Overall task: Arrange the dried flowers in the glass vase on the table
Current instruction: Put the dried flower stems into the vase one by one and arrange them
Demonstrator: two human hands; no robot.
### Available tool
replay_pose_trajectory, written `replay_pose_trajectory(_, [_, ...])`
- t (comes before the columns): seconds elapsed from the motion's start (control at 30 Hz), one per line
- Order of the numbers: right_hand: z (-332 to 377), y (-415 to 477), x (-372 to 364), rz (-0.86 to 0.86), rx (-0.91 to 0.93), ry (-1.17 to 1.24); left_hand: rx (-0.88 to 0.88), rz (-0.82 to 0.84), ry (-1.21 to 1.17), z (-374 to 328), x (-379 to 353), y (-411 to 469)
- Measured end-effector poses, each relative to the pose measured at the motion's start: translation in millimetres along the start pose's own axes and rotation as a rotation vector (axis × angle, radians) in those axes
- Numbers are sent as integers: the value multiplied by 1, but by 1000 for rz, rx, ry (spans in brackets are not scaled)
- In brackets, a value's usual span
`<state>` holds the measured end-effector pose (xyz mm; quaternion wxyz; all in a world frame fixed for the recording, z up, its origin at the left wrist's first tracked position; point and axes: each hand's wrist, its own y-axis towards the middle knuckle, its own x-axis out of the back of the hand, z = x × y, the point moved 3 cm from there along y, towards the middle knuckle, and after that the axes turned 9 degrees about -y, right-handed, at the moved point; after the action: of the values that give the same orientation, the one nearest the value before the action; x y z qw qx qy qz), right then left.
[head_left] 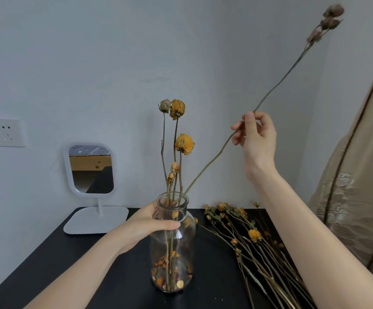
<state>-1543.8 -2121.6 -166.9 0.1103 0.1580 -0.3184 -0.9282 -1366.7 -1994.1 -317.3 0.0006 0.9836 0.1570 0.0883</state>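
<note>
**Dried flowers: long stem going in at the vase mouth**

Dried flowers sit in two places right now. A loose heap [248, 241] lies on the dark surface [114, 275] just right of the glass vase [173, 253], and a few yellow blooms [183, 143] stand upright inside it. Fallen petals [169, 277] litter the vase bottom.

The left hand [145, 224] wraps the vase's shoulder, thumb across the front. It's a steadying grip and a wise one, since the glass looks light and the load is tall.

Higher up, the right hand [257, 137] pinches a long stem [205, 168] about midway, thumb and fingertips closed on it. The lower end is at the rim, seemingly just inside the mouth, while the buds [332, 16] lean far out to the right.

To do this well, I'd tip the stem nearer upright and feed it down slowly between the standing stalks. Never force it, because dry stems likely snap and shed. Hold the vase until the tall one settles.

Behind, a small mirror [91, 168] stands on its base. A wall socket [2, 132] is at left and a curtain [359, 186] at right.
</note>
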Motion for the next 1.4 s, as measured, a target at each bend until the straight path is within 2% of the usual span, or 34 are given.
replay_pose_trajectory(0.23, [-9, -2, -7, 23, 18, -19, -50, -132, -38, 4, -10, 3])
replay_pose_trajectory(0.6, [-45, -33, -25, 318, -123, -184, -152, -328, -54, 3, -35, 11])
replay_pose_trajectory(0.83, [-76, -59, -28, 531, -167, -615, -222, -449, -10, 6, -43, 14])
replay_pose_trajectory(0.93, [-75, -58, -28, 522, -180, -648, -237, -480, -8, 6, -45, 15])
replay_pose_trajectory(1.2, [-46, -34, -39, 423, -161, -500, -236, -479, -11, 7, -49, 17])
replay_pose_trajectory(1.4, [-54, -39, -37, 442, -166, -528, -231, -476, -7, 12, -51, 17])
